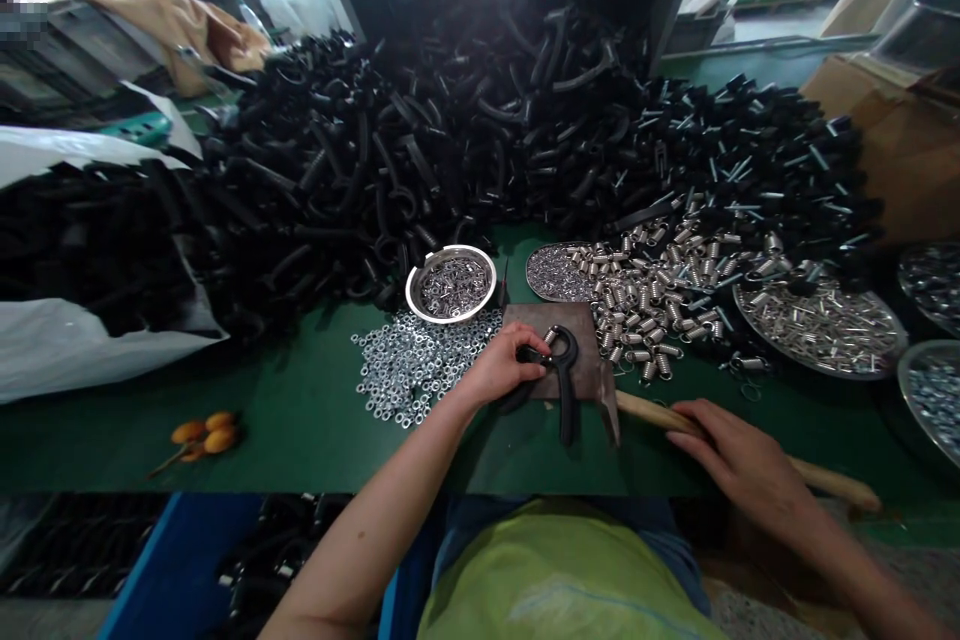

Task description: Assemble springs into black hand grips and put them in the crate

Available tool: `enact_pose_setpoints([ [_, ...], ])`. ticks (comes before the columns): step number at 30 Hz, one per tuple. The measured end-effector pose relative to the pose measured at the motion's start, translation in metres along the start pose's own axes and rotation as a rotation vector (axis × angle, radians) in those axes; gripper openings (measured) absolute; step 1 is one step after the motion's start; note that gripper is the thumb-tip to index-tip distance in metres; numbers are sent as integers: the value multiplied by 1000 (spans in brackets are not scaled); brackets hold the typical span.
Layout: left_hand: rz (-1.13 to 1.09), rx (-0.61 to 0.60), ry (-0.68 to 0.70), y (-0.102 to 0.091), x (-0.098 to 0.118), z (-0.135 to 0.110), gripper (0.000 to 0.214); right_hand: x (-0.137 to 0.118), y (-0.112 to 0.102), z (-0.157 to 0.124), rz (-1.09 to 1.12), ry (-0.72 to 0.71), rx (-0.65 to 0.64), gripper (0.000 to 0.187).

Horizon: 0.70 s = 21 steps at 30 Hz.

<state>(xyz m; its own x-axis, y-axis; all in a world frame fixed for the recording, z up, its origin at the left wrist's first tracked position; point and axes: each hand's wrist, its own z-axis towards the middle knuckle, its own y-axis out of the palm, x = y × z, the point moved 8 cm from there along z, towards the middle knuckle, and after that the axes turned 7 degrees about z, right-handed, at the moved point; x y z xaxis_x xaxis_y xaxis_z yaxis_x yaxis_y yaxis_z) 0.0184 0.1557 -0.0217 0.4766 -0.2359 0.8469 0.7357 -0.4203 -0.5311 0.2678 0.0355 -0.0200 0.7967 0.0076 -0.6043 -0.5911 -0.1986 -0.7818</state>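
My left hand (504, 364) pinches a black plastic spring clamp (568, 390) with its fingertips. The clamp lies across a dark metal plate (517, 315), and its curved jaw and one handle reach past my fingers. A small coil spring (551, 334) shows at the clamp's joint, just above my fingertips. My right hand (739, 458) is wrapped around the wooden handle of a hammer (637, 409). The hammer's head rests by the right edge of the plate. Part of the clamp is hidden under my left hand.
Metal nuts (409, 370) lie left of the plate beside a steel bowl of small parts (450, 251). Coil springs (652, 305) and a tray of pins (825, 330) sit right. Black clamp parts (450, 140) are heaped behind. Orange fruit (220, 439) lies left.
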Motion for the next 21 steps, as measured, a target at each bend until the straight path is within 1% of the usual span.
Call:
enact_pose_setpoints([
  [2,-20,18,13,-2,3,-3,24,-11,-4,7,115,39,-8,31],
  [4,-12,77,-5,-3,3,-3,17,-24,-4,17,202,52,3,32],
  [6,39,150,-38,-3,1,-3,12,-35,-3,27,256,59,20,33],
  [9,134,215,-77,2,-1,-1,10,-50,-3,40,306,71,43,35],
  [11,152,224,-93,4,-2,0,9,-62,-10,44,343,54,81,36],
  [14,130,208,-101,5,-5,1,9,-83,-30,45,382,-26,219,37],
  [16,108,195,-94,5,-6,2,8,-92,-40,45,353,-91,328,38],
  [17,96,195,-89,5,-6,1,8,-93,-41,46,308,-118,366,39],
  [18,86,197,-85,4,-6,1,7,-94,-38,49,243,-136,369,40],
  [19,76,199,-81,4,-6,1,7,-92,-31,54,164,-139,336,40],
  [21,60,199,-76,4,-5,0,6,-87,-15,63,10,-120,204,38],
])
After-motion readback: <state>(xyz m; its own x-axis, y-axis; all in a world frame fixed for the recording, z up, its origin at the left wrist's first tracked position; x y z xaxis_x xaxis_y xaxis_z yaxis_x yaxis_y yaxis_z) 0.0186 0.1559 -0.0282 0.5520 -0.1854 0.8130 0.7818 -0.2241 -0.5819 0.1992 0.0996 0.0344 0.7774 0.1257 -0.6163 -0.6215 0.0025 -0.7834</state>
